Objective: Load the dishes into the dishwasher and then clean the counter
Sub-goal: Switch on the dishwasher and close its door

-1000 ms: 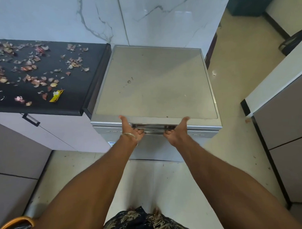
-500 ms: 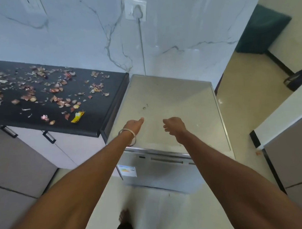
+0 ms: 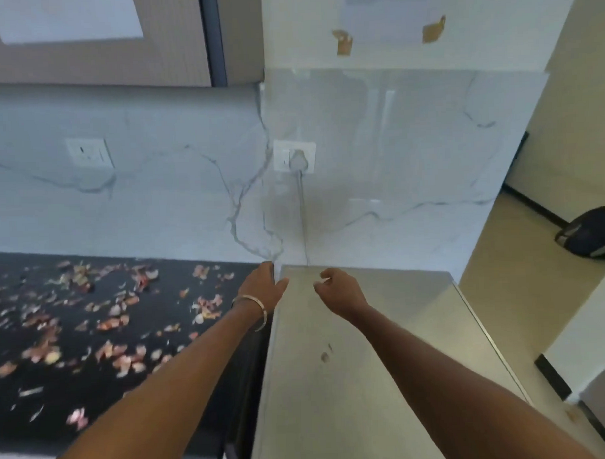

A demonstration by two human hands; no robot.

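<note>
Two hands are raised before us, both empty. Our left hand, a metal bangle at its wrist, hangs over the seam between table and dishwasher with fingers relaxed and thumb pointing right. Our right hand hovers above the rear of the dishwasher top, fingers loosely curled around nothing. We see the dishwasher only by its grey top panel, which fills the lower middle of the view and stands against the marble wall, just beside the table. Our dark table, at lower left, is strewn with dry onion peels. Behind it, a wall socket carries a plug whose cable drops toward the dishwasher. At far right a dark bag lies on the floor.
</note>
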